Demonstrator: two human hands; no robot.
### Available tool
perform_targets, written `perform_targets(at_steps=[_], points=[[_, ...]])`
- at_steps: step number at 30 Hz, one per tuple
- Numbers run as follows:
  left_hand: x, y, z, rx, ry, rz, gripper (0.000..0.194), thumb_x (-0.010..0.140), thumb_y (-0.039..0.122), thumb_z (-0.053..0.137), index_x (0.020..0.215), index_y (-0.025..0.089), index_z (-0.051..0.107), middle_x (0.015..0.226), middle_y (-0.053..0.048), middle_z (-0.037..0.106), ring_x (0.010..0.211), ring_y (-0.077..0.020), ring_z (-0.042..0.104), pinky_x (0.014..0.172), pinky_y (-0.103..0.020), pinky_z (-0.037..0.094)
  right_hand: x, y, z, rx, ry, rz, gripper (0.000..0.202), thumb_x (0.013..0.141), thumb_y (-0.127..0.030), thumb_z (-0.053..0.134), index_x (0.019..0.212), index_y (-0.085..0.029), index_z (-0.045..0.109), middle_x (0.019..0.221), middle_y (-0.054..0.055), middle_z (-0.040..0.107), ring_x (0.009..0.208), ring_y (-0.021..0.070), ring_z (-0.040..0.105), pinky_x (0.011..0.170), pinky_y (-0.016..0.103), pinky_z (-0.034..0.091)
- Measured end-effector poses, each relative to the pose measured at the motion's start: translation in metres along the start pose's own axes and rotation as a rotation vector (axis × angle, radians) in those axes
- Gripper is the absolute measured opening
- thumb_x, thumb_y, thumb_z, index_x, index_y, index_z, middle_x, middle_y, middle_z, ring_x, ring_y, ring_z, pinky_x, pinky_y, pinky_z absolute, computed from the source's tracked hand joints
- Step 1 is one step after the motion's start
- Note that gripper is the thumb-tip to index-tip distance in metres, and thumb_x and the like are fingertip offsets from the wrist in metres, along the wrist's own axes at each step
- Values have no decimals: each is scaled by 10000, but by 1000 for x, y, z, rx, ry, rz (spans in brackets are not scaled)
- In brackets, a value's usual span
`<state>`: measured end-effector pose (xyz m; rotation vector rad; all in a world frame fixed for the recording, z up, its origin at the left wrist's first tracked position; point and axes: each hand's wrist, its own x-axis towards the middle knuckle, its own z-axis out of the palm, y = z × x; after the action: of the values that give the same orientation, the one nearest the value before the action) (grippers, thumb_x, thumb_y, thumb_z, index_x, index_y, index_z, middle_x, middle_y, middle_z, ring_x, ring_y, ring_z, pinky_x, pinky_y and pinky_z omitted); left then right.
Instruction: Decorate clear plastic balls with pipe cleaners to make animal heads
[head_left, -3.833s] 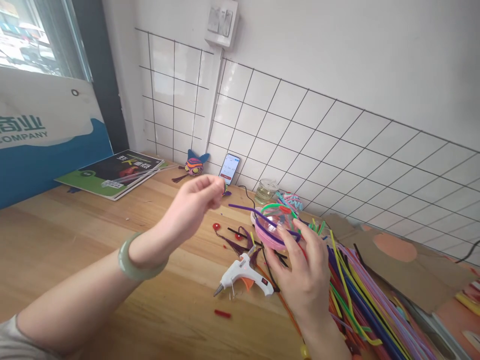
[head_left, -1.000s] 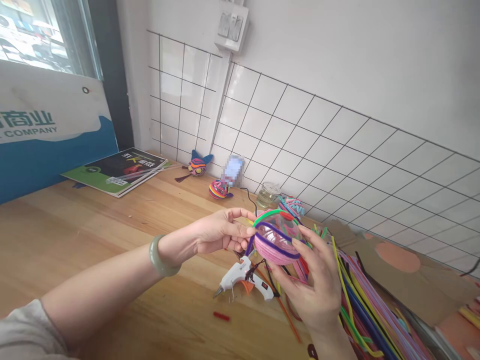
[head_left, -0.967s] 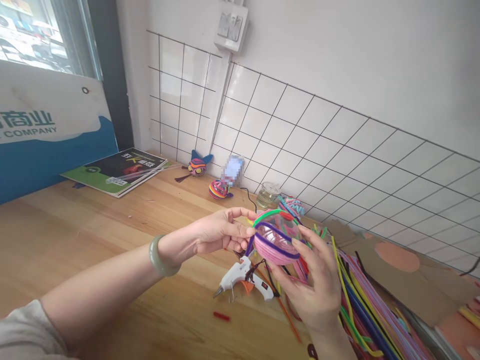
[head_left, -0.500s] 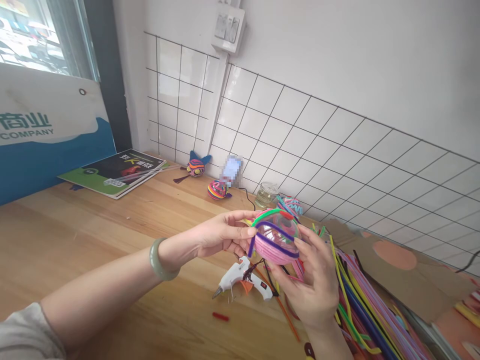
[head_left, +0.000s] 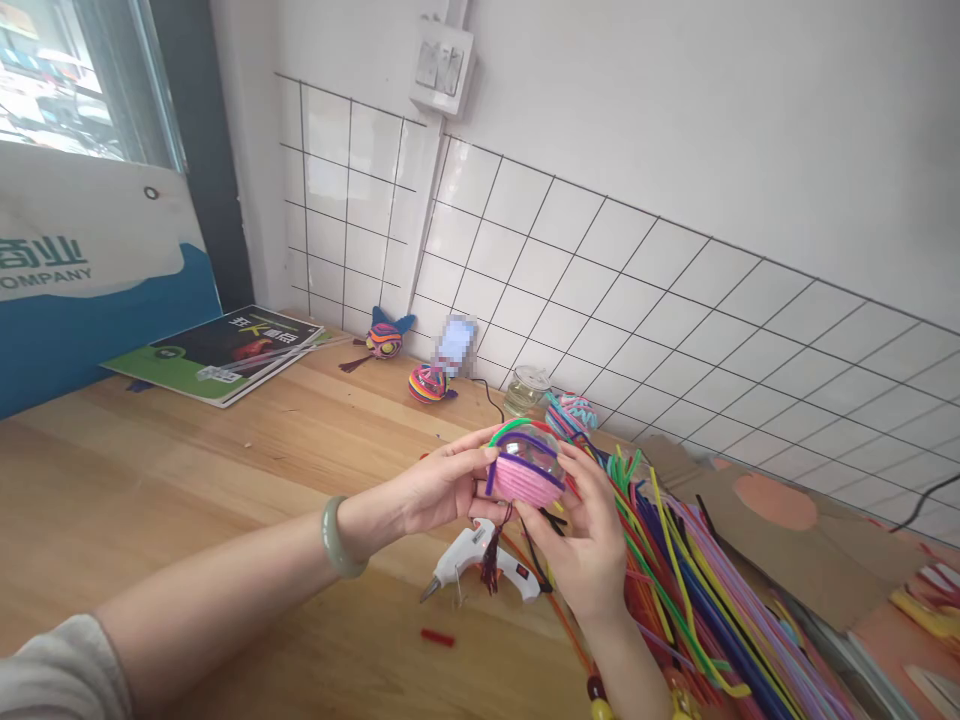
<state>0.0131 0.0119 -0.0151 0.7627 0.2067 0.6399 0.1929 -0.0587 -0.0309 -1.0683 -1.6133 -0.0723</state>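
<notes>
A clear round ornament (head_left: 529, 480) is partly covered in pink pipe cleaner, with purple, green and red strips on it. My left hand (head_left: 454, 475) pinches its left side, where a purple end hangs down. Fingers of my right hand (head_left: 589, 515) grip the right side and underside. A dark tassel (head_left: 490, 565) dangles below the ornament, in front of a white glue gun (head_left: 469, 550) lying on the wooden table (head_left: 300, 640). Near the glue gun is a short red piece (head_left: 437, 637).
Many coloured pipe cleaners (head_left: 720, 590) spread at the right beside cardboard (head_left: 810, 530). Along the wall stand a blue-eared ornament (head_left: 384, 338), a striped one (head_left: 429, 383), a phone (head_left: 456, 345), a glass jar (head_left: 525, 392) and a blue-pink ornament (head_left: 571, 413). Booklets (head_left: 217, 350) lie at the left.
Both hands and the ornament have shifted left, and the ornament has turned so its pink side faces me more. The dark tassel now hangs free below it. The camera view has shifted slightly.
</notes>
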Motion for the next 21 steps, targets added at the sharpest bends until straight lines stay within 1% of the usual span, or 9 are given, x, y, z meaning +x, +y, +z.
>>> perform_targets(at_steps=[1, 3, 5, 7, 10, 12, 15, 18, 21], points=[[3, -2, -2, -13, 34, -19, 503, 833, 320, 700, 1306, 240, 549, 1078, -108, 694, 831, -191, 708, 780, -347, 571, -1, 4, 3, 49, -21, 70, 503, 801, -209, 719, 1270, -242, 540, 1346, 149, 537, 1252, 303, 551, 898, 489, 589], [7, -5, -6, -30, 142, -85, 375, 828, 325, 700, 1157, 163, 620, 902, -84, 718, 758, -160, 703, 788, -308, 563, -3, 13, 9, 154, -69, 215, 478, 824, -242, 696, 1272, -220, 529, 1300, 159, 581, 1177, 283, 614, 866, 452, 607], [9, -6, -7, -37, 221, -146, 291, 834, 324, 687, 1041, 125, 643, 835, -81, 720, 734, -145, 696, 793, -277, 555, -5, 18, 13, 237, -98, 318, 473, 830, -259, 691, 1269, -206, 523, 1249, 158, 623, 1105, 267, 659, 846, 434, 616], [9, -5, -6, -35, 245, -172, 264, 843, 315, 674, 1010, 113, 646, 854, -93, 727, 751, -144, 696, 800, -265, 551, -7, 21, 14, 280, -100, 363, 478, 821, -265, 702, 1259, -198, 524, 1232, 157, 634, 1102, 266, 660, 861, 438, 610], [7, -3, -5, -38, 203, -153, 267, 848, 301, 677, 1038, 115, 646, 892, -98, 730, 776, -145, 698, 813, -265, 547, -6, 20, 14, 280, -96, 369, 487, 815, -260, 708, 1260, -200, 520, 1245, 156, 623, 1143, 266, 634, 889, 446, 598], [6, -1, -6, -42, 149, -130, 295, 849, 298, 684, 1087, 129, 642, 927, -98, 729, 805, -147, 701, 821, -268, 545, -5, 18, 12, 246, -91, 332, 491, 819, -253, 702, 1271, -208, 516, 1267, 155, 606, 1166, 267, 619, 878, 436, 604], [5, 0, -11, -32, 57, -89, 376, 859, 285, 680, 1212, 174, 611, 1037, -104, 717, 893, -164, 701, 825, -281, 548, -3, 12, 8, 146, -77, 218, 486, 818, -236, 698, 1272, -224, 526, 1327, 154, 553, 1227, 281, 572, 842, 415, 619], [4, 3, -16, -39, -18, -56, 463, 858, 222, 679, 1308, 235, 568, 1149, -90, 688, 976, -178, 688, 858, -311, 550, -1, 6, 3, -8, -48, 53, 496, 804, -195, 712, 1267, -242, 540, 1361, 144, 524, 1266, 298, 533, 851, 440, 613], [3, 5, -19, -38, -83, -39, 528, 849, 180, 684, 1350, 266, 541, 1222, -87, 662, 1025, -182, 675, 911, -335, 536, 3, -3, -2, -155, -10, -151, 550, 789, -168, 733, 1292, -255, 527, 1348, 137, 541, 1239, 304, 555, 900, 499, 584]])
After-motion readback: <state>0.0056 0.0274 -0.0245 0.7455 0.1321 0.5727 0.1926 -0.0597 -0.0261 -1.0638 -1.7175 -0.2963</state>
